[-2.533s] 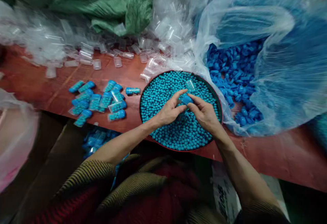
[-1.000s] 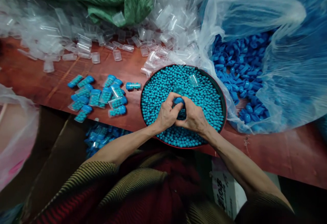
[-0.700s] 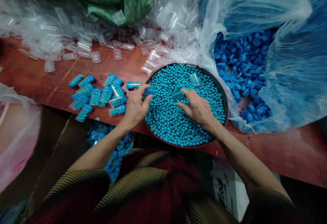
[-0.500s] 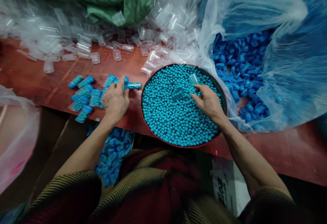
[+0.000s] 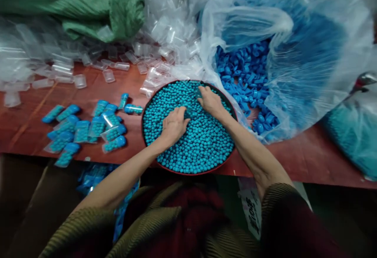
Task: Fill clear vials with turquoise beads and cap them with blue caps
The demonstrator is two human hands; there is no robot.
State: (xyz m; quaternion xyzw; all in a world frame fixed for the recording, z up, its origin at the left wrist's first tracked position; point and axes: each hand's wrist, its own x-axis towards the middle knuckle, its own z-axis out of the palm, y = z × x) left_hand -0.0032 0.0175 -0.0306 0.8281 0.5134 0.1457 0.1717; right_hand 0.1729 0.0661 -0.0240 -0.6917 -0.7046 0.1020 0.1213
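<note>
A round red-rimmed tray [image 5: 191, 172] full of small turquoise beads [image 5: 200, 144] lies in front of me. My left hand [image 5: 174, 125] is over the middle of the beads, fingers closed on a clear plastic tube [image 5: 187, 113] that is partly hidden. Toward the far side, my right hand [image 5: 211, 101] has its fingertips down among the beads, closed around another clear tube [image 5: 199, 91], which hardly shows. Left of the tray lie several bead-filled tubes with blue caps [image 5: 114, 133].
Empty clear tubes [image 5: 108, 75] are heaped along the back under a green sack [image 5: 88, 2]. Blue caps [image 5: 244, 69] spill from a big plastic bag [image 5: 312, 61] at the right. A bag of turquoise beads [image 5: 353, 136] stands at the far right; capped tubes [image 5: 94, 177] sit below the table edge.
My left hand has left the capped tubes and moved right, over the beads to the tube lying there. The right hand has lowered its tube into the beads. The view has swung right.
</note>
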